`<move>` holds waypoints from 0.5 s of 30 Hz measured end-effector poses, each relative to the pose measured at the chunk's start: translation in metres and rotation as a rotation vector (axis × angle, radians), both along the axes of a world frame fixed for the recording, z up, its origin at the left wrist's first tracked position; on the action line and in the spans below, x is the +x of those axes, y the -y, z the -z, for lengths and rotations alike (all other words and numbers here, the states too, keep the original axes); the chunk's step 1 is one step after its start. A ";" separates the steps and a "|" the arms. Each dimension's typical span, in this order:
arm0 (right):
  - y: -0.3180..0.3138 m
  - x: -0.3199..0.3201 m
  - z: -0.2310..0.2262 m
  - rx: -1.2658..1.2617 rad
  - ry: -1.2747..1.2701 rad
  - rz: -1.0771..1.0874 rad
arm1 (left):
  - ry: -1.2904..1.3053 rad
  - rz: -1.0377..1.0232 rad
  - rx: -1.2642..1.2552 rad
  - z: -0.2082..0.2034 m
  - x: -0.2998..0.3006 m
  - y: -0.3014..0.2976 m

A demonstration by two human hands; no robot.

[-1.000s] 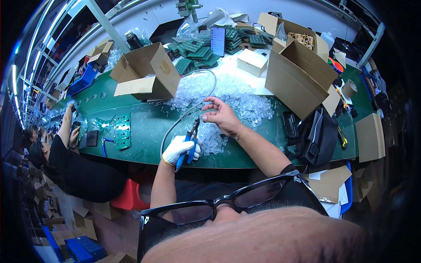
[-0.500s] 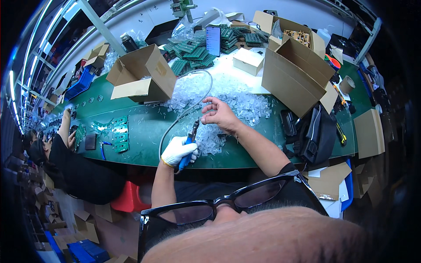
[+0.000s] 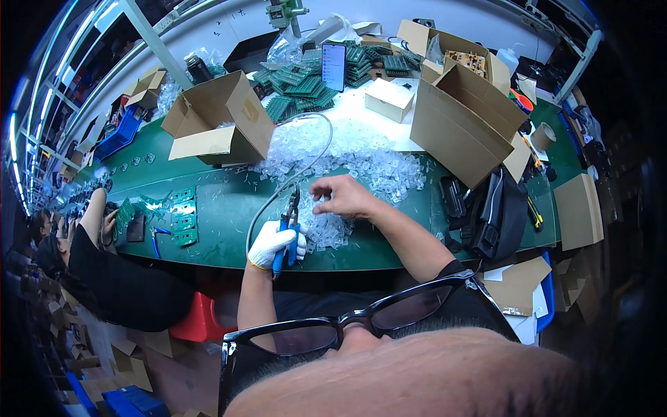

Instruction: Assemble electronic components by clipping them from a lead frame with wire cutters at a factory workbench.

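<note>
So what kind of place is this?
Probably an electronics factory workshop: a long green workbench holds stacked green rectangular circuit boards and a heap of small clear plastic pieces.

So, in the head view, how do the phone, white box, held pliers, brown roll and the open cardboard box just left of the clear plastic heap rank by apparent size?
1. Open cardboard box
2. White box
3. Phone
4. Brown roll
Held pliers: unranked, partly covered by the gloved left hand.
</note>
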State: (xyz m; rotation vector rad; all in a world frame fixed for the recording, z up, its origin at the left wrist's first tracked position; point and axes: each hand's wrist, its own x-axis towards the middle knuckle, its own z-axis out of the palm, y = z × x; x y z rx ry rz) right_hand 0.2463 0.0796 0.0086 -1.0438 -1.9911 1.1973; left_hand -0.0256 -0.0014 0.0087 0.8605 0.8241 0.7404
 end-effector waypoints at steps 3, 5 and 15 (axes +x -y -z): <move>-0.013 0.014 0.008 0.102 0.040 0.326 | 0.025 0.022 0.016 0.001 0.001 -0.003; -0.020 0.016 0.012 0.202 0.056 0.392 | 0.053 0.011 0.023 0.004 -0.004 -0.002; -0.026 0.015 0.031 0.437 0.199 0.446 | 0.079 0.046 0.012 0.012 -0.005 -0.006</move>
